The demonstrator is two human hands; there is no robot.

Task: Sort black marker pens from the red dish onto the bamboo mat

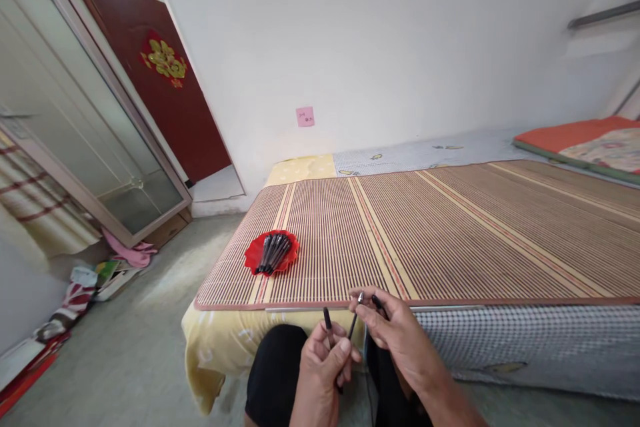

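Note:
Close to the bed's front edge, above my knees, my left hand (327, 363) is closed around a dark pen barrel (327, 319) that points upward. A thin dark refill (353, 327) slants up between its thumb and fingers towards my right hand (393, 327). The fingers of my right hand pinch a small silver cone-shaped pen tip (361, 297) at the refill's upper end. Whether tip and refill touch is hard to see. A short black piece (379, 305), like a pen cap, is also tucked in the right hand. Several black pens (273, 252) lie in a red scalloped dish (251, 255) on the mat.
A striped woven mat (320, 220) covers the bed, with a folded orange quilt (565, 137) at far right. A pink note (305, 117) is stuck to the wall. To the left are a glass-panelled door (115, 127), a red-brown door (145, 20) and clutter on the floor.

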